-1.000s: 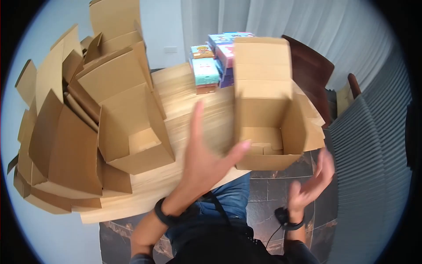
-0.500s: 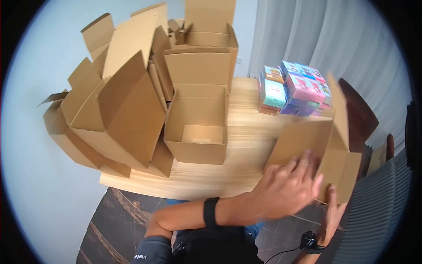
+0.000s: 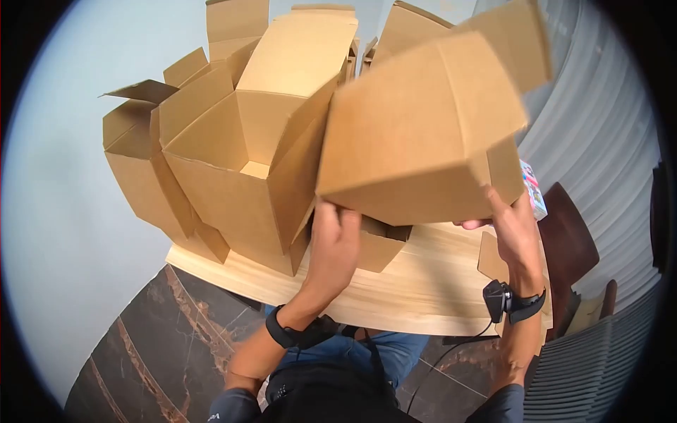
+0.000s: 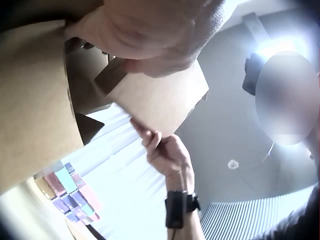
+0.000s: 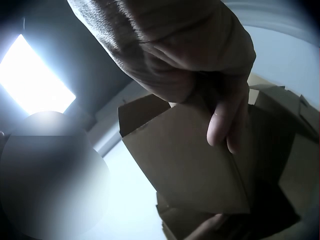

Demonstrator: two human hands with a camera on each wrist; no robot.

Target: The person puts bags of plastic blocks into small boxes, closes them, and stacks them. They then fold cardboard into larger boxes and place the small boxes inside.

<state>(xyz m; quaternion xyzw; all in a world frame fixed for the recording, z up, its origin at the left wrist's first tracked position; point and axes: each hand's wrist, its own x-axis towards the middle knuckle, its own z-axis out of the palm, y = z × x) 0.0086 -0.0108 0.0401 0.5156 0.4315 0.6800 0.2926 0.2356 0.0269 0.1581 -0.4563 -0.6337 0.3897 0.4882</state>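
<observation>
A cardboard box [image 3: 409, 134] is held tilted above the table [image 3: 444, 289], a loose flap sticking out at its upper right. At its lower left corner, my left hand [image 3: 334, 243] grips the edge, fingertips partly hidden by the box. My right hand [image 3: 516, 233] holds the lower right corner with the thumb on the outer face. Finger ends curl over the cardboard in the right wrist view. Below the held box, another open carton [image 3: 384, 250] shows only its front part.
Several open cardboard cartons [image 3: 218, 190] crowd the table's left side, flaps raised. Small colourful boxes [image 4: 72, 195] stand in stacks, mostly hidden behind the held box in the head view. A brown chair [image 3: 572, 240] is at the right, near a grey curtain [image 3: 599, 141].
Both hands, apart from the box at first, came to it at the table's right side. They have since lifted, turned and carried it left, over the open carton.
</observation>
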